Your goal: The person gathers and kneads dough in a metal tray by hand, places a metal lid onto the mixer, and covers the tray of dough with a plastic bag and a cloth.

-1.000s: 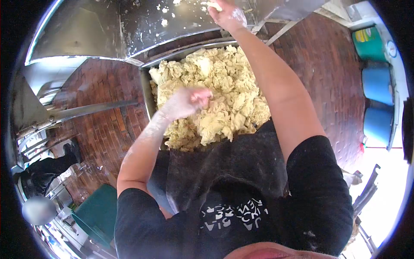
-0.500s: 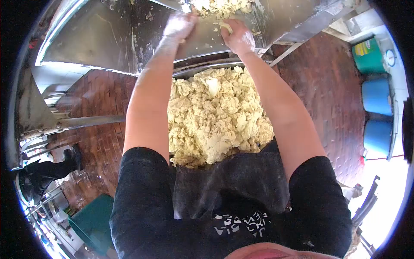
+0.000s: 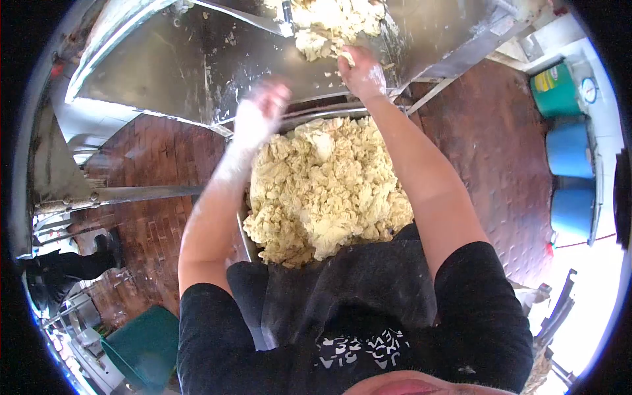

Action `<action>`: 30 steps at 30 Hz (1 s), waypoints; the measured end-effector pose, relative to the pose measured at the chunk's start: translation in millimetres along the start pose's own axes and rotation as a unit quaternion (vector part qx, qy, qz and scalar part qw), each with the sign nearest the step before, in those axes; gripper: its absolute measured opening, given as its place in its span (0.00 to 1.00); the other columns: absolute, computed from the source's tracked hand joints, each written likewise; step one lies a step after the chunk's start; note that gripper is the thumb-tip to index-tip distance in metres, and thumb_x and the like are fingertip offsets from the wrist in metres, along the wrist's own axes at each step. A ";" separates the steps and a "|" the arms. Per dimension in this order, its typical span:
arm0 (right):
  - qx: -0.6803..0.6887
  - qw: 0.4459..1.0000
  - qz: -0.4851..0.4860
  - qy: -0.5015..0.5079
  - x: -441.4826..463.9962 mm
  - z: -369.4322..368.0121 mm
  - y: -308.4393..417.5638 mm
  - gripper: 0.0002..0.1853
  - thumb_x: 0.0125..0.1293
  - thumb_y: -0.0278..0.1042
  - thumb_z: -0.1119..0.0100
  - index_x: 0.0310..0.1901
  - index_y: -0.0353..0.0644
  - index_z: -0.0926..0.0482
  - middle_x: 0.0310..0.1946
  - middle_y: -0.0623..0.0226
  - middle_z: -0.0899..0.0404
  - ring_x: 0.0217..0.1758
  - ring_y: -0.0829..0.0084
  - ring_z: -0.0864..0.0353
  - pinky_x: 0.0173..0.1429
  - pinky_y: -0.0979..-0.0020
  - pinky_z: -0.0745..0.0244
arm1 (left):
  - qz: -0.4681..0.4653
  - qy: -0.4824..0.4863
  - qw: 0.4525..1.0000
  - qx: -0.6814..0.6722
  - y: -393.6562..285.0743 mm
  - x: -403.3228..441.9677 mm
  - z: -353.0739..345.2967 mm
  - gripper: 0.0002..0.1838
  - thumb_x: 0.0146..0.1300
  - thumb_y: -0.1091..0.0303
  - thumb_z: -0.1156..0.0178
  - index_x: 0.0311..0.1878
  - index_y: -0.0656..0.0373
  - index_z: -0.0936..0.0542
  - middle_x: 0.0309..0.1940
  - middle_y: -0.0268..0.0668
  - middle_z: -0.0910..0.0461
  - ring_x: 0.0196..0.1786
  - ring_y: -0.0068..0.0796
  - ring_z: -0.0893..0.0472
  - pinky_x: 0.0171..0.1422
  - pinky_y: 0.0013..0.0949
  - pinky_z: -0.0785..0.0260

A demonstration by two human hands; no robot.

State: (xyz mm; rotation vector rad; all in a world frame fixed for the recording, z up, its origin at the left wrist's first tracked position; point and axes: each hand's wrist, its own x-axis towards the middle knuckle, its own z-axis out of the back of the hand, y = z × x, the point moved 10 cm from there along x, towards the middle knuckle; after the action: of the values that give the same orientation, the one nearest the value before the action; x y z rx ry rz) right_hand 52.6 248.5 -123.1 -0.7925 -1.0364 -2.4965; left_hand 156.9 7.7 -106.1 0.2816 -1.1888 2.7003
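Right hand (image 3: 362, 72) is pinching dough scrap (image 3: 347, 58) beyond metal bin (image 3: 250, 251); left hand (image 3: 266, 105), blurred, is hovering near bin's far edge, grip indeterminable.

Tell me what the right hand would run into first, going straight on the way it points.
Probably the dough heap on the metal surface, just ahead of the right hand; depth is unclear, so the fingertips may already touch it.
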 end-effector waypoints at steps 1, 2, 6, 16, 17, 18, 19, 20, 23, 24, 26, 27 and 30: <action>-0.002 1.000 -0.006 -0.005 -0.7 2.6 1.3 0.15 0.66 0.40 0.38 0.51 0.44 0.18 0.50 0.52 0.17 0.56 0.49 0.19 0.61 0.54 0.23 | -0.037 -0.086 0.994 0.055 6.5 25.5 33.8 0.19 0.77 0.53 0.45 0.56 0.58 0.17 0.56 0.48 0.17 0.64 0.48 0.21 0.67 0.46 0.27; -0.005 1.000 -0.010 -0.010 0.0 5.2 2.8 0.15 0.66 0.40 0.38 0.51 0.44 0.17 0.50 0.51 0.17 0.56 0.49 0.19 0.61 0.54 0.23 | -0.051 -0.142 0.978 0.146 40.3 46.5 47.6 0.23 0.77 0.52 0.47 0.64 0.56 0.21 0.64 0.50 0.23 0.69 0.50 0.26 0.72 0.47 0.32; -0.032 0.999 -0.030 -0.010 0.6 5.2 1.7 0.13 0.66 0.37 0.37 0.50 0.46 0.16 0.51 0.51 0.17 0.56 0.50 0.18 0.60 0.55 0.21 | 0.084 -0.077 0.930 0.349 100.7 66.9 31.8 0.32 0.76 0.40 0.52 0.77 0.42 0.32 0.81 0.43 0.43 0.83 0.49 0.47 0.86 0.47 0.58; -0.055 0.943 -0.143 0.295 -6.4 18.6 16.0 0.25 0.72 0.59 0.41 0.48 0.43 0.13 0.38 0.56 0.12 0.49 0.57 0.14 0.60 0.58 0.21 | 0.070 -0.116 0.945 0.298 102.4 62.1 37.7 0.33 0.74 0.39 0.51 0.75 0.43 0.30 0.80 0.45 0.42 0.82 0.51 0.46 0.86 0.51 0.58; -0.010 0.970 -0.094 0.222 22.2 32.8 47.4 0.26 0.71 0.61 0.41 0.49 0.41 0.15 0.40 0.54 0.12 0.50 0.55 0.14 0.61 0.56 0.22 | 0.070 -0.117 0.945 0.296 98.7 61.0 39.4 0.33 0.73 0.39 0.51 0.75 0.44 0.30 0.80 0.45 0.42 0.82 0.51 0.46 0.86 0.51 0.58; 0.039 0.987 -0.045 0.146 49.9 45.2 75.2 0.28 0.70 0.62 0.40 0.50 0.40 0.16 0.42 0.52 0.13 0.51 0.54 0.14 0.62 0.54 0.22 | 0.070 -0.117 0.945 0.297 97.7 59.6 41.2 0.33 0.73 0.39 0.51 0.75 0.44 0.30 0.80 0.45 0.42 0.82 0.51 0.46 0.86 0.50 0.58; 0.022 0.996 0.061 0.058 81.8 49.9 98.4 0.29 0.68 0.61 0.38 0.51 0.39 0.18 0.41 0.50 0.13 0.49 0.52 0.14 0.61 0.53 0.21 | 0.066 -0.122 0.950 0.281 104.5 61.3 37.8 0.34 0.73 0.38 0.51 0.76 0.45 0.30 0.80 0.46 0.42 0.83 0.51 0.47 0.86 0.50 0.59; 0.008 0.986 0.165 -0.033 110.6 50.7 121.2 0.30 0.66 0.61 0.35 0.53 0.39 0.19 0.40 0.49 0.13 0.47 0.51 0.14 0.60 0.52 0.21 | 0.075 -0.119 0.948 0.286 106.2 60.7 38.9 0.33 0.73 0.38 0.50 0.76 0.43 0.30 0.80 0.45 0.42 0.83 0.51 0.47 0.86 0.51 0.56; -0.189 0.975 0.088 0.075 187.9 -3.6 156.3 0.28 0.65 0.55 0.34 0.53 0.36 0.21 0.41 0.47 0.15 0.45 0.47 0.14 0.54 0.52 0.18 | 0.090 -0.107 0.944 0.300 103.8 61.9 40.2 0.33 0.72 0.38 0.49 0.76 0.41 0.30 0.81 0.42 0.44 0.83 0.49 0.47 0.85 0.52 0.54; -0.207 0.935 -0.111 0.267 189.9 -45.9 120.5 0.25 0.67 0.51 0.37 0.53 0.35 0.19 0.47 0.46 0.16 0.49 0.48 0.15 0.51 0.54 0.18 | 0.092 -0.102 0.944 0.301 103.6 61.1 41.0 0.33 0.73 0.38 0.50 0.76 0.42 0.30 0.81 0.43 0.44 0.83 0.49 0.48 0.85 0.52 0.56; -0.229 0.968 0.103 -0.027 185.8 -53.5 137.8 0.31 0.61 0.45 0.31 0.60 0.32 0.23 0.59 0.36 0.24 0.67 0.42 0.27 0.70 0.51 0.30 | 0.090 -0.088 0.945 0.301 102.0 61.5 40.1 0.34 0.73 0.38 0.52 0.76 0.44 0.31 0.81 0.45 0.44 0.84 0.50 0.49 0.86 0.51 0.59; -0.193 0.973 0.120 -0.049 182.8 -51.9 136.6 0.30 0.60 0.42 0.31 0.60 0.32 0.23 0.60 0.37 0.24 0.68 0.42 0.29 0.73 0.51 0.33 | 0.087 -0.094 0.945 0.300 102.0 62.0 39.5 0.34 0.73 0.38 0.52 0.76 0.44 0.31 0.81 0.45 0.44 0.83 0.50 0.49 0.86 0.51 0.59; -0.150 0.980 0.115 -0.065 176.1 -42.9 143.4 0.28 0.59 0.36 0.33 0.61 0.33 0.24 0.60 0.40 0.23 0.68 0.41 0.30 0.75 0.51 0.36 | 0.085 -0.102 0.945 0.298 105.4 62.0 37.9 0.34 0.73 0.38 0.51 0.76 0.44 0.31 0.81 0.45 0.44 0.83 0.49 0.48 0.86 0.51 0.59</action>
State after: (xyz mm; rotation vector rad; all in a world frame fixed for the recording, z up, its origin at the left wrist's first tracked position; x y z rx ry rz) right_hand -33.4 105.1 36.3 -1.1062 -0.5697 -2.4544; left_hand 75.9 -85.2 -140.7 0.5717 -0.4070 3.1892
